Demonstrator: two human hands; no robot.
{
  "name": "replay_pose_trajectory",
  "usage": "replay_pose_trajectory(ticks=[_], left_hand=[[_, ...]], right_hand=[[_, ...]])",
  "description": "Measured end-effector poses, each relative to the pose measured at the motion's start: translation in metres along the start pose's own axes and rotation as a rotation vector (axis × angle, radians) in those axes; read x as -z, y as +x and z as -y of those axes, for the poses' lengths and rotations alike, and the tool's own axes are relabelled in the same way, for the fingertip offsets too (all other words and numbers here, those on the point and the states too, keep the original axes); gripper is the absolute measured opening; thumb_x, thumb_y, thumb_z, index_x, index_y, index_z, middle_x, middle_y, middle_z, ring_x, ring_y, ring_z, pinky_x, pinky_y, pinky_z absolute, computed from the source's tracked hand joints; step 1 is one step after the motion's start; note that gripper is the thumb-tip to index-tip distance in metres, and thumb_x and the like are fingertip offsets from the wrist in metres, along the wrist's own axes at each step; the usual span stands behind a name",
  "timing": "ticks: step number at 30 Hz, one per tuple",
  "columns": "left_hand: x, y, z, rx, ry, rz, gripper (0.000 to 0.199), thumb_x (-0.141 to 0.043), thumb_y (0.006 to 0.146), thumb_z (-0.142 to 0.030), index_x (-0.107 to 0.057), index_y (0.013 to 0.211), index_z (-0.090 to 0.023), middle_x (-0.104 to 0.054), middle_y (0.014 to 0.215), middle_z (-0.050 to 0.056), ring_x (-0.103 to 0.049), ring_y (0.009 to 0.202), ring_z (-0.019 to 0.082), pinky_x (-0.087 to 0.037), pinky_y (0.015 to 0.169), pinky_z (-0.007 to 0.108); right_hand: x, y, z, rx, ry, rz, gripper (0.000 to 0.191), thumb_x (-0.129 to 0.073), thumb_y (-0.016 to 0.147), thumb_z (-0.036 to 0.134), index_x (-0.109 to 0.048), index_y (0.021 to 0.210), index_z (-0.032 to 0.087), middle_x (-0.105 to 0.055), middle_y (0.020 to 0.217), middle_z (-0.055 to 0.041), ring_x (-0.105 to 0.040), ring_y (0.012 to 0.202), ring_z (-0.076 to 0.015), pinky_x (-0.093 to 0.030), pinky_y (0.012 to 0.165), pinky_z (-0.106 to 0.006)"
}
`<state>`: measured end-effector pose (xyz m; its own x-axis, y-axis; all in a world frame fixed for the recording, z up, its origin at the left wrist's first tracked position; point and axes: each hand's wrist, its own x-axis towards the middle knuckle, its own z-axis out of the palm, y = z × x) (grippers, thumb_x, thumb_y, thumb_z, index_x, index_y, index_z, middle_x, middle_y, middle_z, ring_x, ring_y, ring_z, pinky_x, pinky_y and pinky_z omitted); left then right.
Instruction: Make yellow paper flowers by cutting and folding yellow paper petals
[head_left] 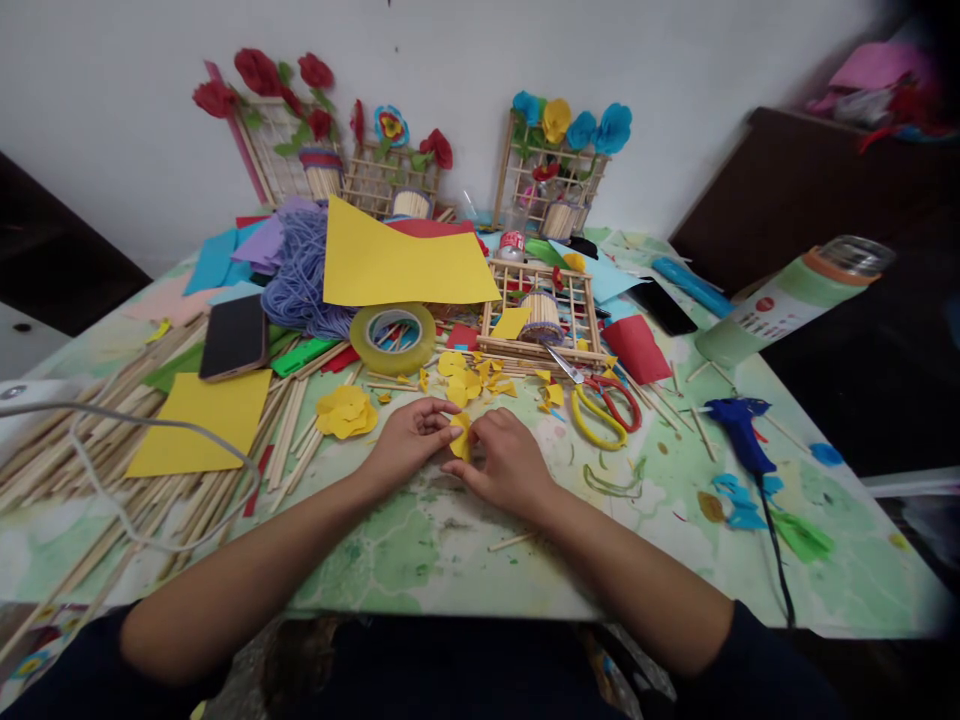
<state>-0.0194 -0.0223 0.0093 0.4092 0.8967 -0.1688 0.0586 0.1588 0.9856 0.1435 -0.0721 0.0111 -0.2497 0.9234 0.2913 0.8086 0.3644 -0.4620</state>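
Note:
Between my two hands, just above the table's front middle, is a small yellow paper petal [461, 437]. My left hand [415, 437] pinches its left side with thumb and fingers. On the other side, my right hand [504, 456] has its curled fingers and thumb closed on the same petal. A yellow paper flower [346, 411] of layered petals lies left of my left hand. Loose yellow petals and scraps [461, 380] are scattered just beyond my fingers. To the right rest scissors [604, 408] with red and yellow handles, their blades pointing away.
A tape roll [394, 340], purple yarn [304, 265] and yellow paper sheet [405, 262] lie behind. Wooden sticks [187, 510], a phone [234, 337] and a cable fill the left. A blue glue gun [742, 435] and bottle [795, 305] stand right. Stick trellises with paper flowers [556, 165] line the wall.

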Motion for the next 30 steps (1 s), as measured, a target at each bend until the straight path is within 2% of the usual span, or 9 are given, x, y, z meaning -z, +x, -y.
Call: replay_pose_trajectory(ticks=[3, 7, 11, 16, 21, 26, 30], left_hand=[[-0.002, 0.000, 0.000, 0.012, -0.014, 0.014, 0.044, -0.075, 0.064, -0.036, -0.057, 0.097, -0.013, -0.061, 0.066, -0.001, -0.056, 0.056, 0.010, -0.044, 0.053, 0.021], [-0.002, 0.002, 0.002, -0.043, 0.028, 0.009, 0.042, -0.075, 0.063, -0.037, -0.059, 0.094, -0.013, -0.061, 0.072, 0.001, -0.059, 0.067, 0.013, -0.048, 0.062, 0.025], [-0.002, 0.003, 0.003, -0.091, 0.112, 0.001, 0.039, -0.071, 0.067, -0.038, -0.060, 0.095, -0.013, -0.063, 0.082, 0.004, -0.060, 0.077, 0.016, -0.049, 0.075, 0.030], [-0.003, 0.000, 0.002, -0.069, 0.107, 0.066, 0.043, -0.069, 0.069, -0.040, -0.058, 0.101, -0.014, -0.064, 0.093, 0.006, -0.061, 0.085, 0.019, -0.049, 0.077, 0.032], [-0.002, -0.001, 0.000, -0.036, 0.059, 0.111, 0.040, -0.069, 0.070, -0.038, -0.059, 0.101, -0.015, -0.065, 0.089, 0.004, -0.061, 0.081, 0.017, -0.049, 0.073, 0.028], [0.000, 0.002, 0.003, 0.010, -0.085, 0.140, 0.039, -0.074, 0.066, -0.030, -0.058, 0.097, -0.015, -0.067, 0.090, 0.004, -0.063, 0.084, 0.017, -0.050, 0.078, 0.030], [0.001, 0.003, 0.006, 0.000, -0.093, 0.179, 0.040, -0.075, 0.063, -0.026, -0.056, 0.097, -0.013, -0.068, 0.095, 0.007, -0.064, 0.088, 0.019, -0.049, 0.082, 0.033]], right_hand=[[-0.001, 0.000, 0.001, -0.001, -0.040, 0.018, 0.033, -0.058, 0.079, 0.050, -0.053, 0.077, 0.017, -0.057, 0.078, -0.0064, -0.048, 0.080, -0.0208, -0.038, 0.071, -0.030], [-0.002, 0.001, -0.001, 0.039, -0.062, 0.025, 0.017, -0.051, 0.086, 0.032, -0.056, 0.080, 0.017, -0.058, 0.080, -0.0067, -0.048, 0.080, -0.0195, -0.038, 0.072, -0.030], [-0.004, 0.000, -0.004, 0.070, -0.054, -0.017, 0.022, -0.042, 0.089, 0.019, -0.056, 0.072, 0.017, -0.058, 0.072, -0.0056, -0.048, 0.075, -0.0174, -0.037, 0.071, -0.028], [-0.007, -0.002, -0.010, 0.070, -0.002, -0.138, 0.030, -0.051, 0.086, 0.031, -0.050, 0.059, 0.019, -0.052, 0.061, -0.0024, -0.045, 0.065, -0.0152, -0.034, 0.062, -0.027], [-0.008, -0.001, -0.012, 0.041, 0.165, -0.202, 0.036, -0.056, 0.084, 0.038, -0.047, 0.055, 0.019, -0.049, 0.056, -0.0004, -0.045, 0.061, -0.0134, -0.033, 0.059, -0.026], [-0.007, 0.003, -0.015, -0.094, 0.409, -0.201, 0.038, -0.049, 0.087, 0.038, -0.045, 0.054, 0.019, -0.044, 0.054, 0.0018, -0.043, 0.056, -0.0113, -0.033, 0.055, -0.024], [-0.008, 0.005, -0.019, -0.233, 0.538, -0.239, 0.036, -0.049, 0.086, 0.038, -0.046, 0.055, 0.019, -0.045, 0.054, 0.0024, -0.042, 0.053, -0.0105, -0.033, 0.053, -0.023]])
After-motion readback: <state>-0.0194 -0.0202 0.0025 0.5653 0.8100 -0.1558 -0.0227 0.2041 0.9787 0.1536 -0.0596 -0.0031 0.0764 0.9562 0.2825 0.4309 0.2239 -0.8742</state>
